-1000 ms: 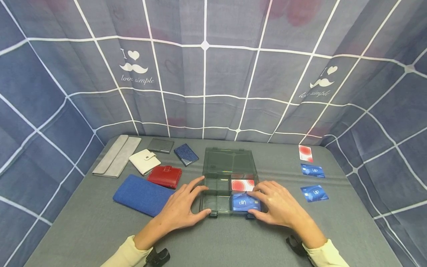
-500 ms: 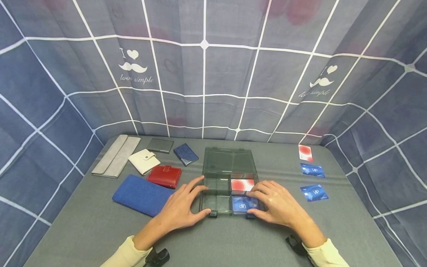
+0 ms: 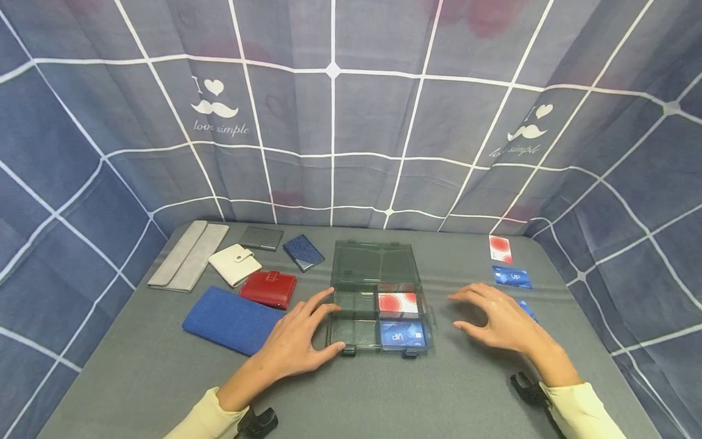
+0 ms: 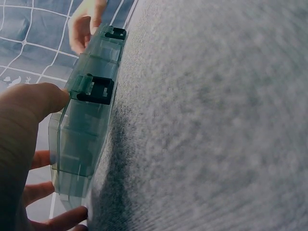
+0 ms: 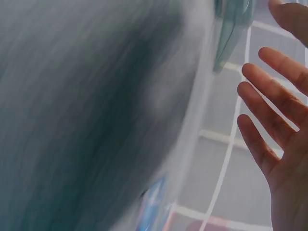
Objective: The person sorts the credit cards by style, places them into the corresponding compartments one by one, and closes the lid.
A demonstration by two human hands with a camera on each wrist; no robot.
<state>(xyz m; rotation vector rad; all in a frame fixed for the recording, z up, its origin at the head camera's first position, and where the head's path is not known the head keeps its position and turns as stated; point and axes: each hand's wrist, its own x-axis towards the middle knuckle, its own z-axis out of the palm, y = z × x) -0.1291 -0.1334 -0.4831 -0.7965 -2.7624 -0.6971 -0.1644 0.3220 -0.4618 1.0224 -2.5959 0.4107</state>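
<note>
A green see-through compartment box (image 3: 356, 350) lies with its lid folded back. My left hand (image 3: 293, 335) holds its left front corner, thumb at the front edge by a black latch (image 4: 98, 90) and fingers along the left side. In the box's right half, a red-and-white card (image 3: 398, 303) sits in the back compartment. Blue VIP cards (image 3: 402, 334) fill the front one. My right hand (image 3: 496, 320) hovers right of the box with nothing in it, fingers loosely spread. It partly covers a blue card (image 3: 528, 310) on the table.
Further back right lie a blue VIP card (image 3: 512, 277) and a red-and-white card (image 3: 499, 249). At left are a blue pouch (image 3: 233, 320), red wallet (image 3: 269, 289), cream wallet (image 3: 234, 265), grey wallet (image 3: 189, 256), dark grey cardholder (image 3: 261, 238) and navy cardholder (image 3: 303, 252).
My right hand has let go of the blue VIP cards, which settled lower in the front right compartment, and moved right, away from the box. My left hand stays at the box's corner.
</note>
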